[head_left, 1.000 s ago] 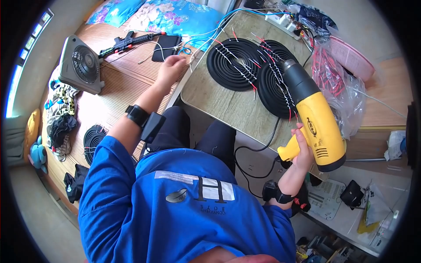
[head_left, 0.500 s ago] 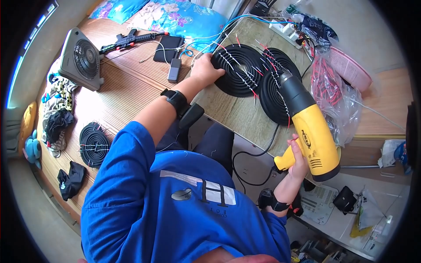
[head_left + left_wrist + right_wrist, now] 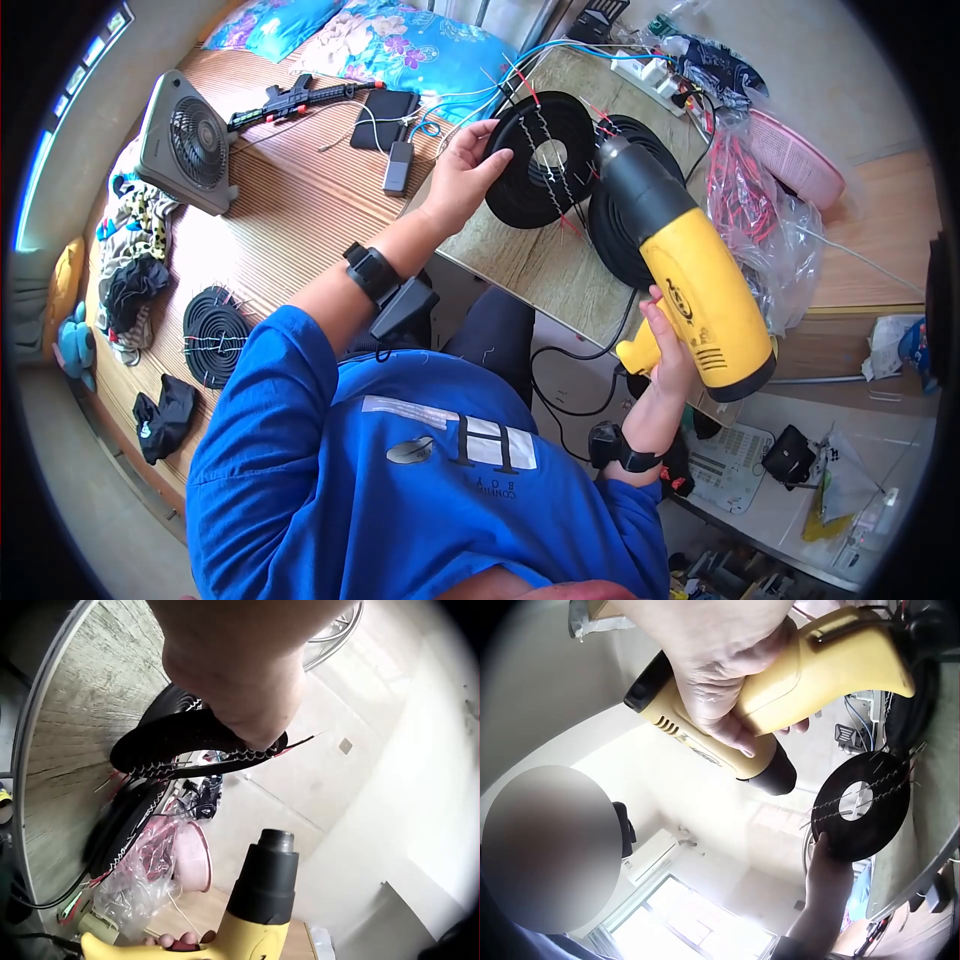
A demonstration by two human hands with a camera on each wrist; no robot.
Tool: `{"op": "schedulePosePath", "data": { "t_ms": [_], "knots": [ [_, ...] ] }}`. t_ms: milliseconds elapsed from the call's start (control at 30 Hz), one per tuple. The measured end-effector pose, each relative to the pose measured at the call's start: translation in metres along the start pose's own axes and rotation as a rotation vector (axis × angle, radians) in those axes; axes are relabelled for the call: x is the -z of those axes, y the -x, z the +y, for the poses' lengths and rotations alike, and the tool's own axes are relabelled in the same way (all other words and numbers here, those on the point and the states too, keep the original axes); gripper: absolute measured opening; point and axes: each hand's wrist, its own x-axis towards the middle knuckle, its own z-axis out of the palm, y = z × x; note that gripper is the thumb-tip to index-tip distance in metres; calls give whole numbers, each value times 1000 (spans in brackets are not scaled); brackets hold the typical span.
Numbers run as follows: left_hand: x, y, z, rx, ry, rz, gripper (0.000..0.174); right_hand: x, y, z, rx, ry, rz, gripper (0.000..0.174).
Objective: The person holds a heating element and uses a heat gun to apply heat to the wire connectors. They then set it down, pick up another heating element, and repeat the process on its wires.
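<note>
My left hand grips the near-left edge of a flat black coil, thumb on its face. Two twisted wire ties with red ends cross this coil. In the right wrist view the coil stands tilted up, its round centre hole showing. My right hand holds a yellow heat gun by its handle. The gun's black nozzle points toward the lifted coil, close to its right edge. More black coils lie on the table beneath and beside the nozzle.
A power strip sits at the table's back edge. To the right are a clear bag of red wire and a pink basket. On the striped mat at left are a fan, a toy rifle and another coil.
My left hand has come from the table's left side to the coil and tilted it up. The heat gun's nozzle has shifted left toward that coil.
</note>
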Motion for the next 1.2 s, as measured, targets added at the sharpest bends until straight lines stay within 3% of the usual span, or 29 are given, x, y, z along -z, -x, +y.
{"op": "schedulePosePath", "data": {
  "t_ms": [200,500,767,867,1000,1100,1200],
  "knots": [
    [-4,10,0,-38,26,-27,35,-34,-24,-12,31,87,-46,40],
    [0,14,1,-41,20,-49,35,-42,-38,-7,-34,78,-86,37],
    [-1,14,0,-46,6,-42,35,-50,-41,-19,40,105,-79,37],
    [0,11,-1,-47,-13,-41,34,-53,-41,-24,97,9,-165,36],
    [17,0,3,-78,4,20,33,-43,-48,-20,67,17,-49,33],
    [38,-3,5,-73,112,223,30,-18,-40,-16,41,-35,22,32],
    [55,-6,5,-30,137,312,30,4,-31,-6,47,-58,81,33]
  ]
}}
